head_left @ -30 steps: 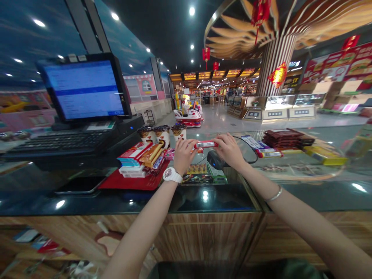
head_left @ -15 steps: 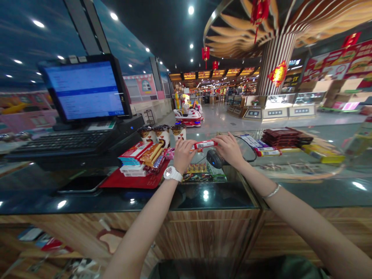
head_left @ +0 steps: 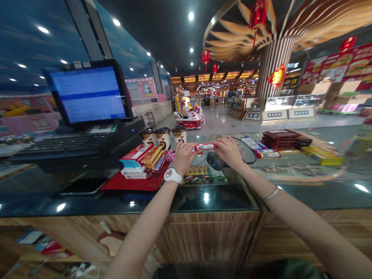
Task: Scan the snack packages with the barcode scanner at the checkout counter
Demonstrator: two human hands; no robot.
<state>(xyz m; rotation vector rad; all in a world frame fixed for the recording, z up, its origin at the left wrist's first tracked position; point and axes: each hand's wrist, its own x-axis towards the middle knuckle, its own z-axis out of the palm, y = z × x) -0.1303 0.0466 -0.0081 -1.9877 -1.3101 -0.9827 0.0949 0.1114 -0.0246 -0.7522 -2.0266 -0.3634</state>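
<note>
Crosswise, the red stick pack point(head_left: 205, 147) lies nearly level, its ends pinched by both hands point(head_left: 207, 153).

Head-level view, forward and down.

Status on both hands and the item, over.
Left hand and right hand grip opposite ends of red-and-white stick pack. Pack held above glass counter. Black scanner close below right hand.

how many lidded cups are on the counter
3. All stand in a row behind the stacked snack packs: one at the left end, one in the middle, one at the right end, nearest the left hand.
</note>
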